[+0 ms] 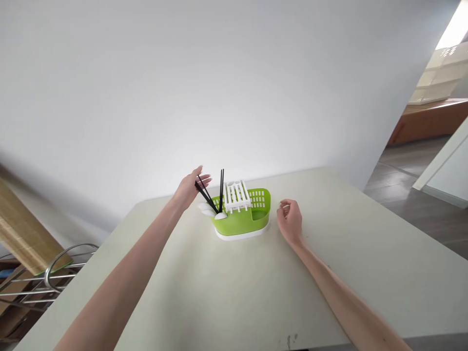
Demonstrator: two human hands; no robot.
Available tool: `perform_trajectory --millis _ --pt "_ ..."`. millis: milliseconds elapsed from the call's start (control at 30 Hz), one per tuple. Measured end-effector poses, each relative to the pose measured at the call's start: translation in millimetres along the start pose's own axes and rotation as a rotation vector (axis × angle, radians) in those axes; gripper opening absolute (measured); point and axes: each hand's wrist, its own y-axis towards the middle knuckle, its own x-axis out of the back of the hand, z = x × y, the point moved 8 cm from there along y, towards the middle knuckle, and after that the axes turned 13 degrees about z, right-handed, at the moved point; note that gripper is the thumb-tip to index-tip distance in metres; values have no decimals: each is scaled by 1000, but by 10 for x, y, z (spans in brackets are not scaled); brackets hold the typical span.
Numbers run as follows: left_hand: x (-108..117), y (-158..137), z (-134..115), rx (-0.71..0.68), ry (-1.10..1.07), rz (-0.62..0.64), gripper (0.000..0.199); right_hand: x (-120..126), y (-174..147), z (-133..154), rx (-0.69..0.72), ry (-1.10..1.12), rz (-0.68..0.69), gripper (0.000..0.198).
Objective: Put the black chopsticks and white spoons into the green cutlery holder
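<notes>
A green utensil caddy (236,225) with a white base stands on the table near the wall. A white slatted rack (237,195) sits over its middle. At its left end, black chopsticks (221,190) stand upright and others (206,197) lean left. White spoons (207,209) stick out there too. My left hand (189,189) is just left of the caddy, fingers apart, beside the tops of the leaning chopsticks; whether it touches them I cannot tell. Right of the caddy, my right hand (290,219) rests near the tabletop, its fingers loosely curled around nothing visible.
The pale table (226,287) backs onto a white wall (234,97). Metal rack bars (47,278) and a wooden board (32,229) are beyond its left edge. Past the right edge lie a grey floor (405,170) and a brown wooden ledge (424,122).
</notes>
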Motion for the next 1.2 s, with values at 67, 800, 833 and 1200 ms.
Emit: perform_trajectory --millis 67,800,833,1200 --pt "-178 36 3 8 33 7 47 19 25 -79 -37 17 -8 20" --pt "0 142 -217 -353 216 -208 24 -56 99 -410 -245 102 73 21" --pt "122 117 -297 -415 144 -250 23 -58 97 -415 -250 107 77 21" --pt "1657 -461 -373 -411 -397 -686 31 -80 63 -402 -270 125 116 20"
